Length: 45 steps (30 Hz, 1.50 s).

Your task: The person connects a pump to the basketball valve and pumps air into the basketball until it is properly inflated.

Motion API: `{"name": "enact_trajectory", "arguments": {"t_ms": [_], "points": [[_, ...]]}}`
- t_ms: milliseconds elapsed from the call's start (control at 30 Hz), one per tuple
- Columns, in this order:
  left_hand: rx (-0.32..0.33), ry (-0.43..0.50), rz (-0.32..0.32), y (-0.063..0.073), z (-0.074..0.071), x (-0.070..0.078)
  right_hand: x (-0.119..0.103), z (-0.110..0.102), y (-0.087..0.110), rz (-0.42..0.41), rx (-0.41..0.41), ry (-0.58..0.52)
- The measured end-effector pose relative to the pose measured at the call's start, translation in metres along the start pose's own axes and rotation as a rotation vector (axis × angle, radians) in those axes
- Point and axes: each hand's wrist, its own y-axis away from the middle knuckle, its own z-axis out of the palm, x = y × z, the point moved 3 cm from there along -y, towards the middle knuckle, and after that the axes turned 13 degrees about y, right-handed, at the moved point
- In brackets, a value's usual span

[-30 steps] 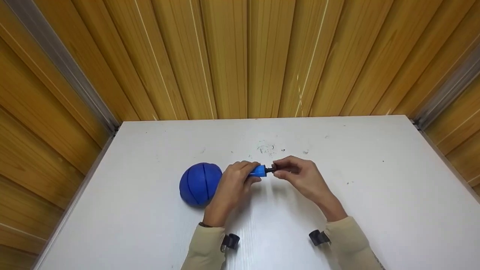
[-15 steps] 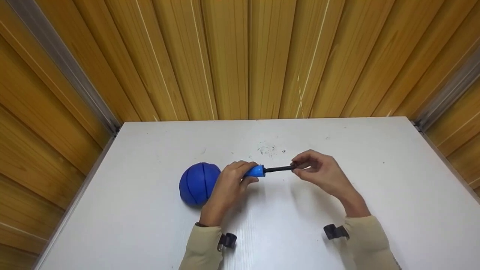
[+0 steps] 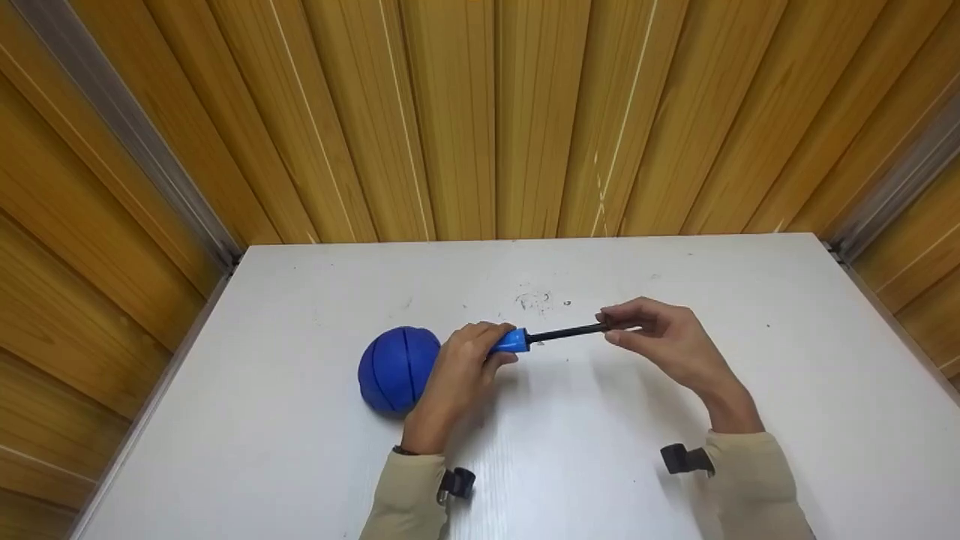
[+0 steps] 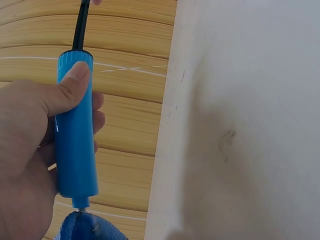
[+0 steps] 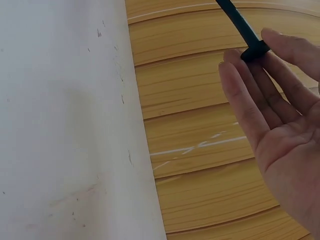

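Note:
A small blue hand pump (image 4: 76,145) is held in my left hand (image 3: 461,367), fingers wrapped round its barrel and thumb lying along the top. Its lower nozzle meets the blue ball (image 3: 394,369), which looks creased and partly deflated. Out of the barrel's other end runs a long black plunger rod (image 3: 566,333), drawn far out. My right hand (image 3: 667,341) pinches the knob (image 5: 255,50) at the rod's end between thumb and fingertips. In the head view the left hand hides most of the barrel and the ball's right side.
Both hands work over a white table (image 3: 262,450) with dark scuff marks near its middle. Wood-patterned panels (image 3: 480,120) rise behind the far edge and at both sides. A small black wrist camera (image 3: 459,482) sits at the left sleeve.
My right hand has moved right and slightly away, drawing the black plunger rod from nearly fully in to far out. The left hand and the ball have stayed almost in place.

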Motion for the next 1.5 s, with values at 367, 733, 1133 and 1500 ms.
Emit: {"name": "enact_trajectory", "arguments": {"t_ms": [367, 733, 1133, 1500], "points": [[-0.013, -0.059, 0.055, 0.000, 0.010, 0.003, -0.012, 0.052, -0.009, -0.072, -0.037, 0.073], [-0.041, 0.019, 0.009, 0.000, 0.005, 0.001, -0.009, 0.064, -0.010, -0.103, -0.059, -0.016], [-0.038, 0.028, -0.010, -0.001, 0.005, -0.002, 0.004, -0.007, 0.006, -0.008, -0.004, 0.068], [-0.009, -0.049, 0.037, -0.001, 0.010, 0.000, -0.004, 0.010, -0.001, 0.031, 0.001, 0.095]]}}
